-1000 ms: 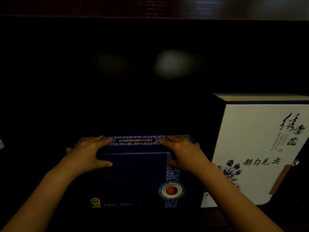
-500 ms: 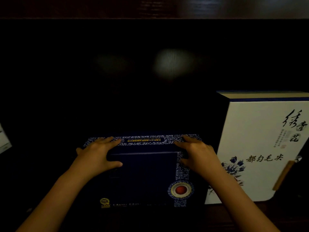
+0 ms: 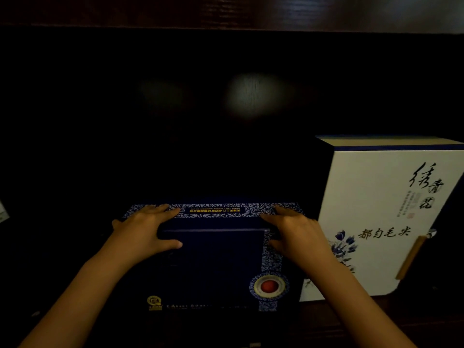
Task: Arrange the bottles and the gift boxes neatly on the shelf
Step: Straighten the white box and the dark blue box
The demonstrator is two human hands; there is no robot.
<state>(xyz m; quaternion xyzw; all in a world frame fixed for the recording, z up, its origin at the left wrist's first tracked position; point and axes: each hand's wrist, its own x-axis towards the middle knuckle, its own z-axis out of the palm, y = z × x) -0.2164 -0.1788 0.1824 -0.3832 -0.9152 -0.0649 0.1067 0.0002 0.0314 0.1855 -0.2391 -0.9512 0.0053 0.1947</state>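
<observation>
**Both hands on the dark blue gift box**

You have the navy gift box (image 3: pixel 213 259) standing on the dark shelf (image 3: pixel 351 320), low and centred in your view. Its front face is deep blue and almost plain, with a blue-and-white floral band running down its right side; a round medallion with a red centre sits on that band near the bottom. A small gold emblem and a line of pale text run along the lower edge. The top carries the same floral pattern around a dark label with yellow lettering.

Your left hand (image 3: pixel 140 234) grips the box's upper left corner, fingers laid across the top and thumb pressed on the front face. Your right hand (image 3: pixel 298 234) grips the upper right corner the same way.

Just beside it on the right stands a taller white gift box (image 3: pixel 376 197), with black calligraphy, blue painted flowers and a blue-edged top. The shelf recess behind is too dark to read.
</observation>
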